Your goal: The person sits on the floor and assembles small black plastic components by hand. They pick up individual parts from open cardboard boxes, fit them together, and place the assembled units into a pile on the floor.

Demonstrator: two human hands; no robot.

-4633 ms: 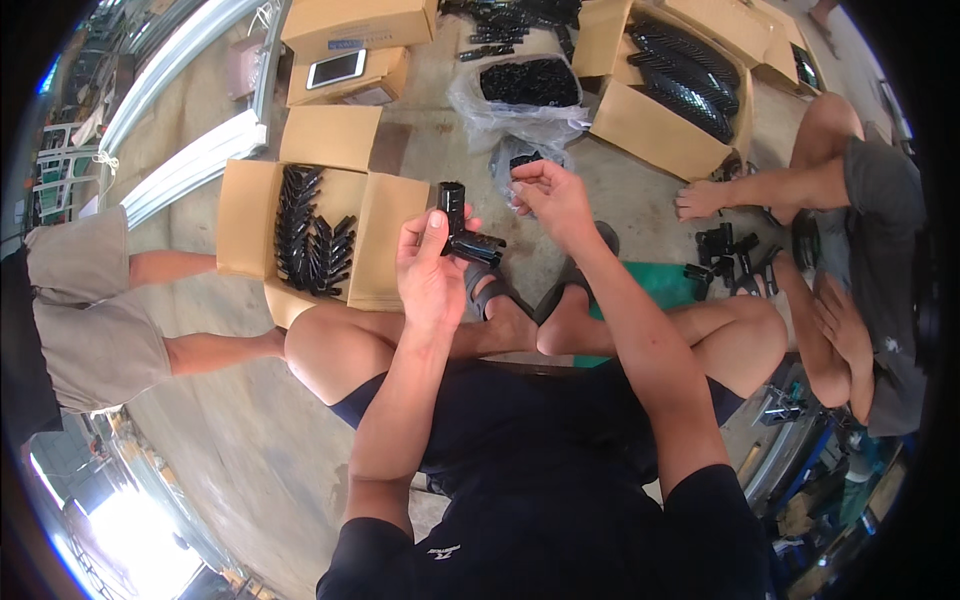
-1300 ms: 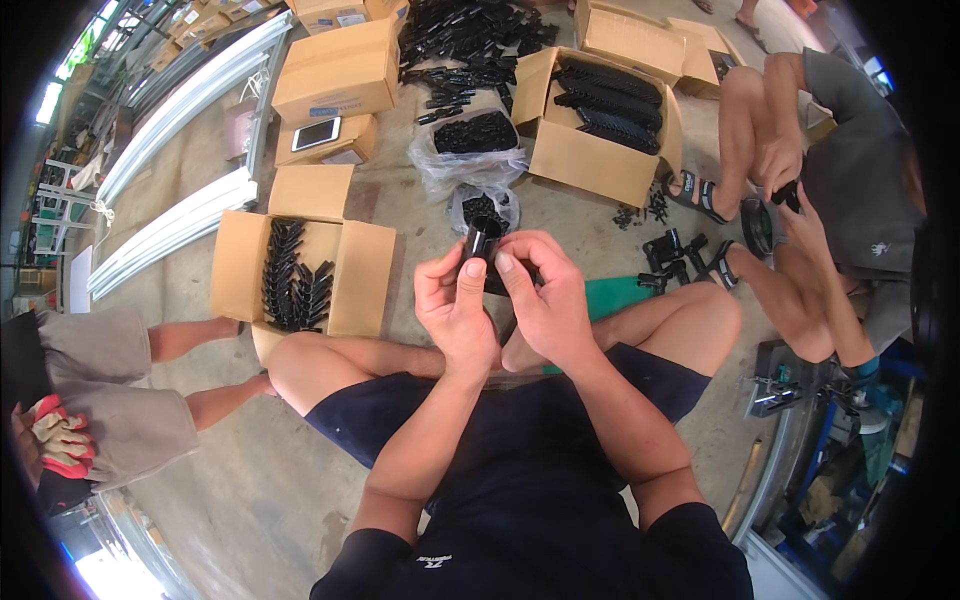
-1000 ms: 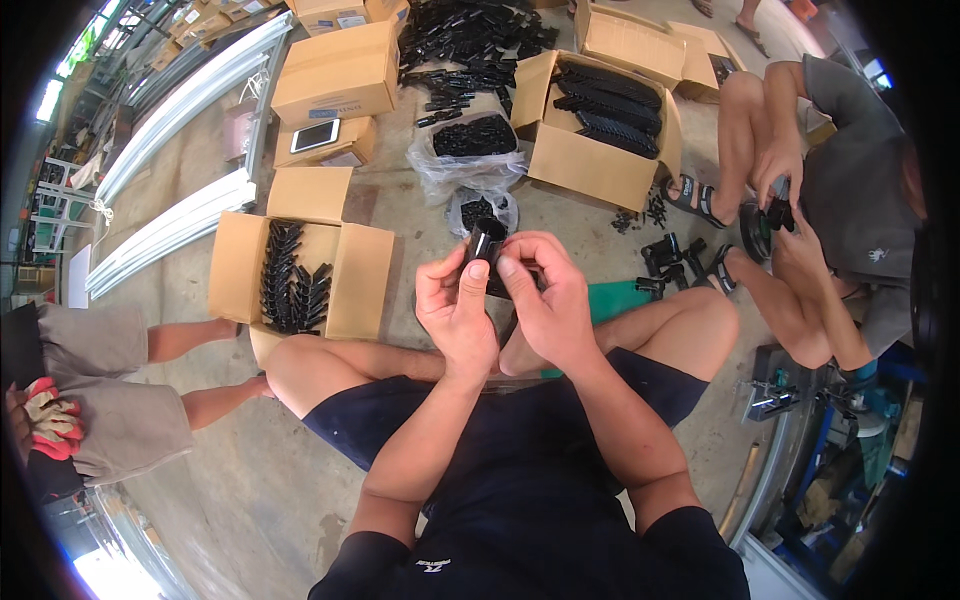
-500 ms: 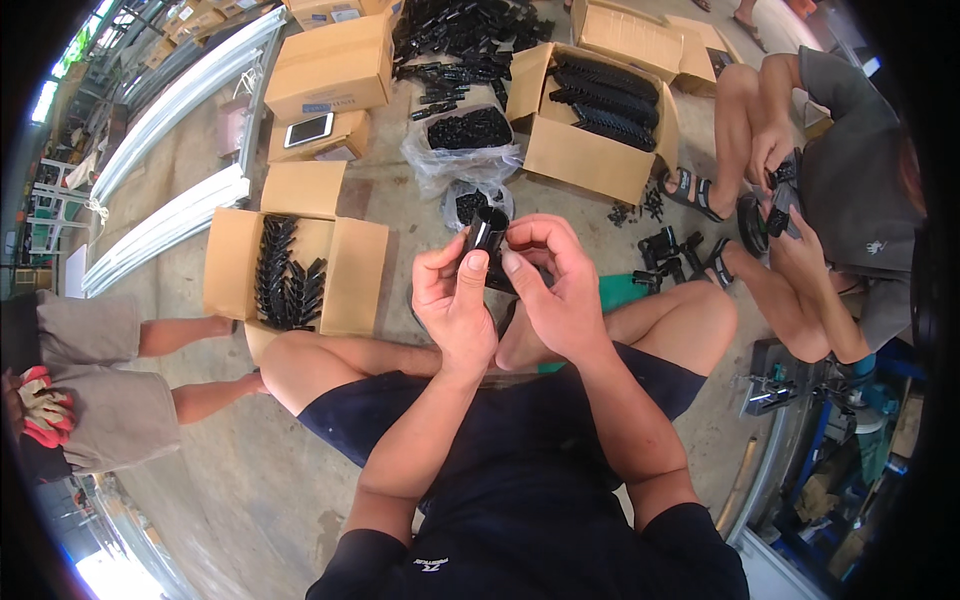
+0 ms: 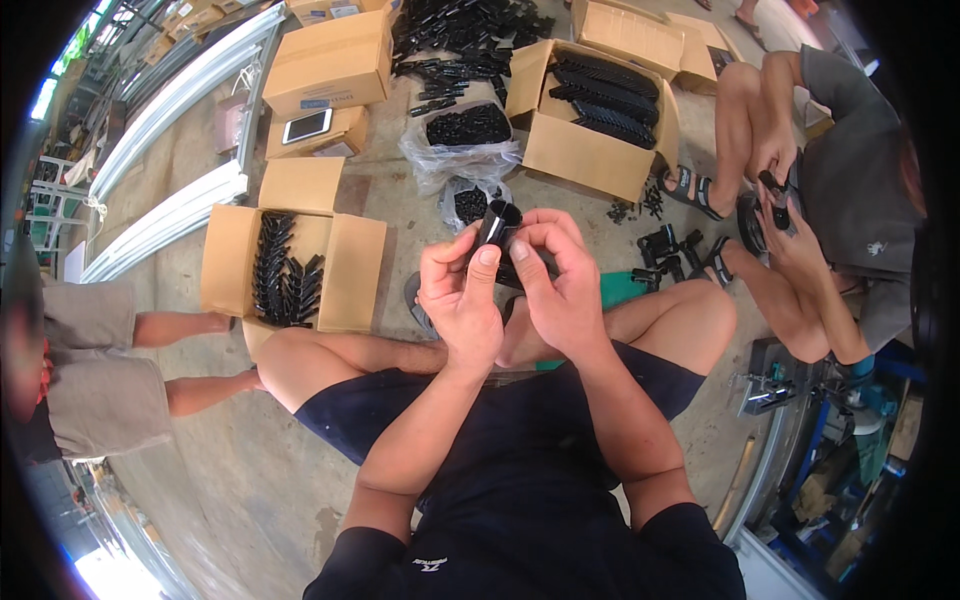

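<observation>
Between my hands, above my crossed legs, a glossy black plastic tube fitting (image 5: 497, 226) points its round open end up and away from me. My left hand (image 5: 462, 295) grips it from the left, thumb pressed along its near side. From the right, my right hand (image 5: 557, 280) closes on the same fitting, with its thumb near the left thumb. The fitting's lower part is mostly hidden by my fingers. Just beyond my hands lies a clear plastic bag (image 5: 468, 203) of small black parts.
At left an open carton (image 5: 357, 275) holds rows of black fittings. A larger carton (image 5: 588, 160) of black parts stands far right of centre, beside a heap of black pieces (image 5: 470, 40). A co-worker (image 5: 850, 180) sits at right, handling a black part. Another person's legs (image 5: 190, 330) are at left.
The black fitting has tilted slightly to the right in my hands, and my left hand has shifted a little right. The person at left has moved slightly.
</observation>
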